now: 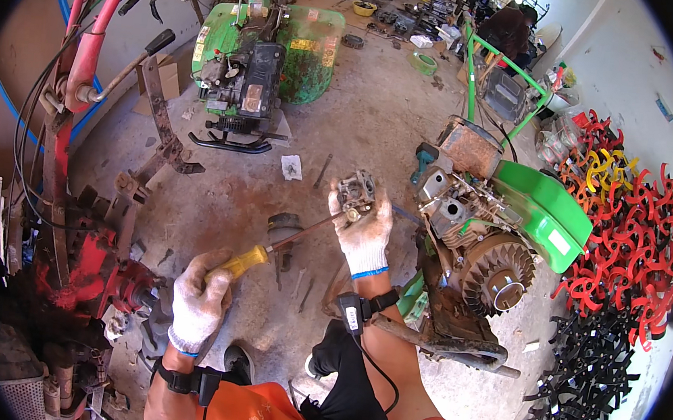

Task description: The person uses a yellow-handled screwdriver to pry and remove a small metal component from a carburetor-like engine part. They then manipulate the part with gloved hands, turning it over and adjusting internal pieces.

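Note:
My gloved left hand is closed round the yellow handle of a screwdriver. Its shaft points up and right, with the tip at or near the part in my other hand; contact cannot be told. In my gloved right hand a small metal carburetor is gripped between thumb and fingers, held up above the floor. To the right of that hand stands a partly opened engine with a finned flywheel, on a green machine frame.
A green tiller stands at the back left, and a red machine is close on my left. Red curved blades and black ones are heaped along the right wall. Loose tools, a teal power tool and a paper lie about the floor.

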